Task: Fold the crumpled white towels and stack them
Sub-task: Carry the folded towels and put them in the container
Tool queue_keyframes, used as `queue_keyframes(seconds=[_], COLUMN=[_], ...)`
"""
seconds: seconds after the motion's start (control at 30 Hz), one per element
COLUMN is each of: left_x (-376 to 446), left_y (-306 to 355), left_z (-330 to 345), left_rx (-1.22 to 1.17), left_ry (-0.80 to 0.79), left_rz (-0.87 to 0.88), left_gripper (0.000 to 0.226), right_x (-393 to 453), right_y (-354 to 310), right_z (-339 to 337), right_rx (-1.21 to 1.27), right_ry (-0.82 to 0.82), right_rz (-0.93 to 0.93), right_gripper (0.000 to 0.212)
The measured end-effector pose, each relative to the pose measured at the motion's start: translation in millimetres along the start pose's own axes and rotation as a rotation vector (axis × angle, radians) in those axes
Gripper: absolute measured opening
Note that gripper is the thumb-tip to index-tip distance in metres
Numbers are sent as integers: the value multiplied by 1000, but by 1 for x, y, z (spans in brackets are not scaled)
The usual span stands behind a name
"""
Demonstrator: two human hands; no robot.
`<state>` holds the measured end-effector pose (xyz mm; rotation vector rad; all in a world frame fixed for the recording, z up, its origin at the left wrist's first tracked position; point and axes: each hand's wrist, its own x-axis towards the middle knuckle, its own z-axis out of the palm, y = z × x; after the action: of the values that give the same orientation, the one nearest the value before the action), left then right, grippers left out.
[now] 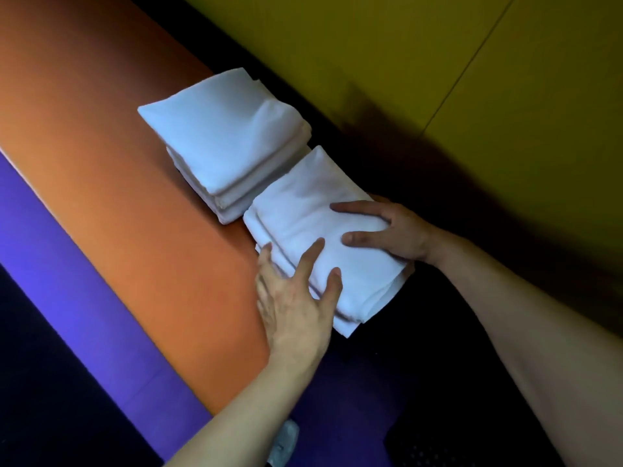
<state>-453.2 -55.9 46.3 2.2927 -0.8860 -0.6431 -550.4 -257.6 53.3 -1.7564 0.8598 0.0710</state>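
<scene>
A stack of folded white towels [224,141] sits on the orange surface [118,183], toward its far side. Right beside it, nearer to me, lies another folded white towel [303,210], its near end hanging over the surface's edge. My left hand [296,298] rests on the towel's near left side with fingers spread and straight. My right hand [387,230] lies flat on its right side, fingers straight and pointing left.
A purple band [67,281] runs along the orange surface on my side. A yellow-green wall [438,62] rises behind the towels, with deep shadow at its foot. A small pale object [286,439] shows low in the frame.
</scene>
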Motion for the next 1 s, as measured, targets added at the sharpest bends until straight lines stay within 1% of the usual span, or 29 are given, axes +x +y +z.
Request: queue_keyframes(seconds=[0.13,0.23,0.3,0.37,0.43,0.5,0.6,0.67,0.73,0.83,0.93,1.0], left_x=[2,5,6,7,7,10,10,7,4,2,-1,-3], left_y=[10,9,-1,-10,-17,-27,-40,-44,-45,-44,-43,-43], left_z=[5,2,-2,-9,-17,-27,-44,-53,-54,-48,-45,-45], left_rx=[-378,-530,-575,-581,-554,-520,-458,-450,-466,-471,-430,-412], left_ry=[-162,-228,-239,-245,-274,-325,-436,-496,-515,-514,-512,-481], left_rz=[-182,-190,-173,-157,-127,-87,-80,-80,-69,-61,-19,16], left_gripper=[51,54,53,51,47,44,45,44,42,42,45,45], right_x=[11,4,-11,-32,-55,-76,-101,-112,-115,-112,-112,-113], right_y=[0,3,3,2,3,5,12,14,14,14,16,19], right_z=[-5,-1,11,30,52,74,106,120,128,130,132,133], right_rx=[136,85,9,-10,33,147,393,431,426,452,493,521], right_ry=[-48,-51,7,103,193,264,365,379,383,412,427,442], right_rz=[12,17,53,66,85,140,150,163,187,209,182,155], right_gripper=[52,59,63,64,66,66,63,65,67,70,69,68])
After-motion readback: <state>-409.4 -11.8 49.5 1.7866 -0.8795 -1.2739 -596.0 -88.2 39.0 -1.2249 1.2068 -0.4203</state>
